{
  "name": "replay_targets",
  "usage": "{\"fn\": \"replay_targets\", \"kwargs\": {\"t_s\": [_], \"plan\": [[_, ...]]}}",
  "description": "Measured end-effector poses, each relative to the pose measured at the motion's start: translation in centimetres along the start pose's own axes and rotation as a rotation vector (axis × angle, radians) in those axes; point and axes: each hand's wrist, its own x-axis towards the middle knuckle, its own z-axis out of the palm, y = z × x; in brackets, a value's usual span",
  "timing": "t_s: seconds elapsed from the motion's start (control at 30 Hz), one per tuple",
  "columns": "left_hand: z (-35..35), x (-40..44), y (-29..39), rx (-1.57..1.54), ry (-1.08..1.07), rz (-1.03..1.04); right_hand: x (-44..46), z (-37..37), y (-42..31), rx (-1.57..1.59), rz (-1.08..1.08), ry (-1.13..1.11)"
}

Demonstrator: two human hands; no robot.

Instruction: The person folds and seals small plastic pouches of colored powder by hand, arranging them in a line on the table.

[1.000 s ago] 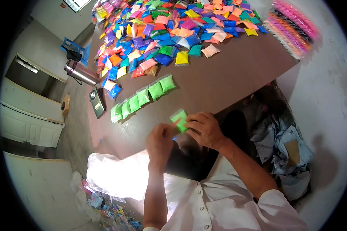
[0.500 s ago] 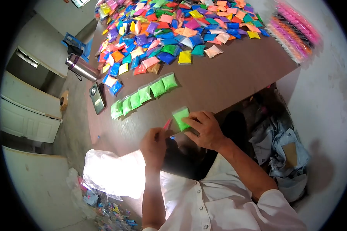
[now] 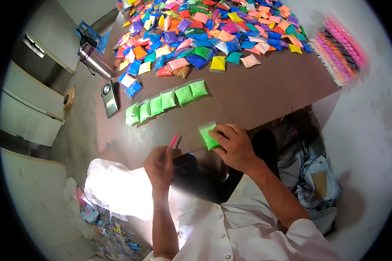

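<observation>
Left hand (image 3: 159, 166) pinches pink tool (image 3: 174, 140); inward-angled right hand (image 3: 234, 145) grips packet (image 3: 207, 135).

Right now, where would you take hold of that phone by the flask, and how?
I'd come from above and pinch the phone by its two long edges, around mid-length. It lies flat and longer than wide, so that span is narrowest, and the grip should avoid the round camera near the flask.

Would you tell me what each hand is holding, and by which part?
The left hand holds a thin pink piece by its near end; the right hand pinches a green packet by its right side.
</observation>
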Motion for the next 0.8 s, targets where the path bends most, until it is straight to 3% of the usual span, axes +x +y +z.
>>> {"fn": "replay_targets", "kwargs": {"t_s": [0.3, 0.37, 0.57, 0.63, 0.67, 0.73, 0.8], "plan": [[0.4, 0.2, -2.2, -0.100, 0.064, -0.044, 0.1, 0.0, 0.1, -0.039, -0.024, 0.000], [-0.2, 0.5, -2.3, -0.032, 0.083, 0.027, 0.4, -0.2, 0.2, -0.017, -0.027, 0.033], [-1.6, 2.8, -4.0, 0.085, 0.216, 0.134, 0.9, -0.8, 0.0, 0.295, 0.157, 0.143], [-1.9, 3.6, -4.4, 0.188, 0.253, 0.192, 0.9, -0.3, 0.8, 0.567, 0.355, 0.167], [-1.7, 3.8, -4.9, 0.156, 0.250, 0.169, 1.1, -0.3, 0.8, 0.560, 0.345, 0.158], [-1.3, 3.9, -5.3, 0.152, 0.273, 0.160, 1.6, -0.5, 0.7, 0.897, 0.519, 0.236], [-1.0, 3.9, -5.4, 0.148, 0.288, 0.153, 1.7, -0.7, 1.2, 0.879, 0.520, 0.220]]}}
